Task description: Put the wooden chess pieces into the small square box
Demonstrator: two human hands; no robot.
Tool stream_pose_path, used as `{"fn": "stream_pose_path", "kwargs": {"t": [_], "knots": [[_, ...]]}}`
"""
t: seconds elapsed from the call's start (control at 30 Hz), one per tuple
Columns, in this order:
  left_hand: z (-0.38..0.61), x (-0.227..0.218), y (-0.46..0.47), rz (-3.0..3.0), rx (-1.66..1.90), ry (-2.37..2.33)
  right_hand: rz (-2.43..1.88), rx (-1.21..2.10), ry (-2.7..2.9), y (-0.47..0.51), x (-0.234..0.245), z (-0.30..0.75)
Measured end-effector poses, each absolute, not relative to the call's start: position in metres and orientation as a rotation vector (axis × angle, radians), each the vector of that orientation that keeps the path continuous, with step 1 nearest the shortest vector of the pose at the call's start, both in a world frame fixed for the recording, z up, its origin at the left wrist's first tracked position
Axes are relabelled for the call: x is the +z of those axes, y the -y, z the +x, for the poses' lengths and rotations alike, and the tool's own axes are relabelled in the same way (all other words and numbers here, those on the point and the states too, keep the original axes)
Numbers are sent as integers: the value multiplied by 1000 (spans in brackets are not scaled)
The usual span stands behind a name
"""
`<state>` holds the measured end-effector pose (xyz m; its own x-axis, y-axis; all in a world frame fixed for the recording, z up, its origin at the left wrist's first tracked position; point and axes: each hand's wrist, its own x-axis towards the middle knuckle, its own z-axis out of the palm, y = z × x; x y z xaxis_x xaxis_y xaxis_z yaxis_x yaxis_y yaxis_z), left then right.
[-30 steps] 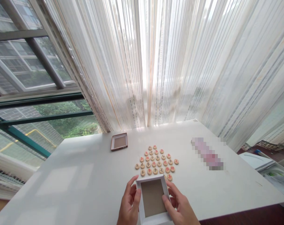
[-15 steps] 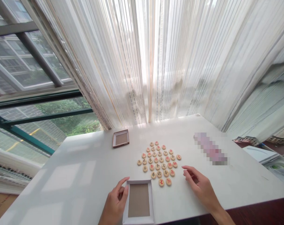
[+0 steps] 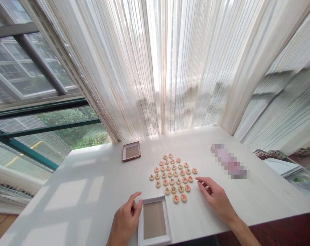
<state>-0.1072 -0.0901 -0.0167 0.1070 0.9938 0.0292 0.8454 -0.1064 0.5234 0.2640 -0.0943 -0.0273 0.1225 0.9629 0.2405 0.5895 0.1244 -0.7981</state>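
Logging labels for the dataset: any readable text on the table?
Xiangqi pieces: red and black characters, too small to read for certain.
Pink strip: pixelated, unreadable.
White tray: no text visible.
Brown tray: no text visible.

Wooden xiangqi pieces (image 3: pixel 171 181) in loose cluster, white tray (image 3: pixel 140 222) just beside

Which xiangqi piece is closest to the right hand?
The red-marked xiangqi piece at the right end of its row, beside the fingertips of the right hand; every other piece lies farther off.
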Motion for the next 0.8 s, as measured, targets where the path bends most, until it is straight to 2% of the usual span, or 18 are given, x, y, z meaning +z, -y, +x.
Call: {"fn": "stream_pose_path", "kwargs": {"t": [0.17,0.37,0.57,0.7,0.8], "knots": [[-104,-17,83,2036,543,-1759,-1476,528,1679,81,-17,260],[-105,-22,77,2035,586,-1763,-1490,486,1633,87,-27,263],[-84,11,67,2190,765,-1524,-1487,466,1630,96,-31,261],[-66,31,60,2294,721,-1288,-1371,414,1743,100,-22,244],[-67,30,58,2269,661,-1250,-1248,410,1959,99,-10,224]]}}
